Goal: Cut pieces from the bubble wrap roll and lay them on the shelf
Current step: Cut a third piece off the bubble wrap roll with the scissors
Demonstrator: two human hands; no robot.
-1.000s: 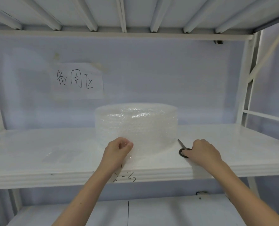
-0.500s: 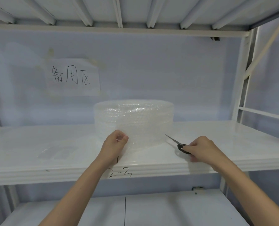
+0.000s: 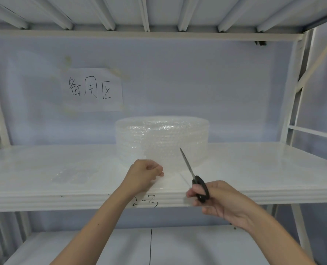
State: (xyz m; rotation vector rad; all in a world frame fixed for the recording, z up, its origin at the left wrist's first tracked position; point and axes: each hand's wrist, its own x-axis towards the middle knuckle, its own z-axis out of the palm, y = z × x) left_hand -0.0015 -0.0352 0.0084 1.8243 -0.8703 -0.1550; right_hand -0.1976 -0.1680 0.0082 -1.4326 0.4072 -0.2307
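White shelf (image 3: 254, 169) | L hand (image 3: 142, 175) grip pinched on bubble wrap (image 3: 161, 138) | R hand (image 3: 222, 202) grip clamped on scissors (image 3: 194, 177)

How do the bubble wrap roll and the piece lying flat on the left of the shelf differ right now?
The bubble wrap roll stands tall and thick mid-shelf; the cut piece lies flat and thin to its left. The left hand pinches the roll's loose end, while the piece lies untouched. The scissors in the right hand point at the roll, away from the piece. Both are clear wrap on the same shelf.
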